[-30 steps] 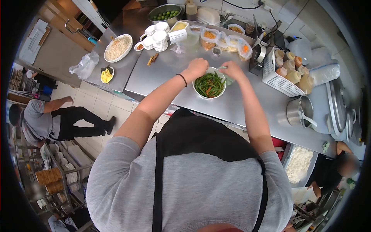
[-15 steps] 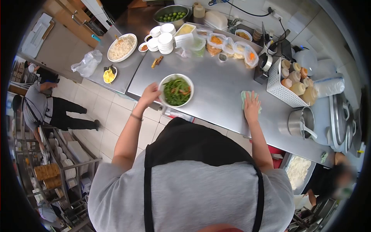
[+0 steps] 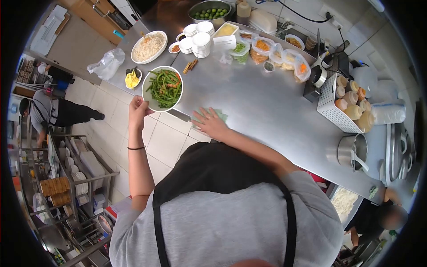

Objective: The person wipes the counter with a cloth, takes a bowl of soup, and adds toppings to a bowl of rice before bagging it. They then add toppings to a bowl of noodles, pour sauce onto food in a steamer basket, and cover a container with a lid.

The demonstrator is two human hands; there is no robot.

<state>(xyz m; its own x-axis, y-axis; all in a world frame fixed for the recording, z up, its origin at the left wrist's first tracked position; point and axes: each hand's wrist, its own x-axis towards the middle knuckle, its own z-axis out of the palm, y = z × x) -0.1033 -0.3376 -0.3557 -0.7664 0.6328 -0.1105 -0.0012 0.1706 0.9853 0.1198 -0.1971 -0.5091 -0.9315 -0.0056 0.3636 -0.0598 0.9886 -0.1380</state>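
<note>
My left hand [image 3: 138,108] grips the rim of a white bowl [image 3: 163,89] of green beans with orange-red bits, tilted slightly at the counter's front edge. My right hand [image 3: 211,124] lies spread on a pale green cloth [image 3: 219,116], pressed flat on the steel counter [image 3: 262,102] near its front edge. Beyond the bowl are a small dish of yellow food [image 3: 132,79], a white bowl of rice [image 3: 149,47] and a brown bundle of sticks [image 3: 191,66].
White dish stacks [image 3: 201,44], bagged foods [image 3: 262,48] and a metal bowl of green fruit [image 3: 210,13] line the back. At right stand a bottle basket [image 3: 340,102] and a metal pot [image 3: 351,151]. One person [image 3: 53,109] is at left, another [image 3: 373,218] at lower right.
My left hand has moved left with the bowl. My right hand has swept the cloth left across the counter, towards the bowl. The view has shifted slightly.
</note>
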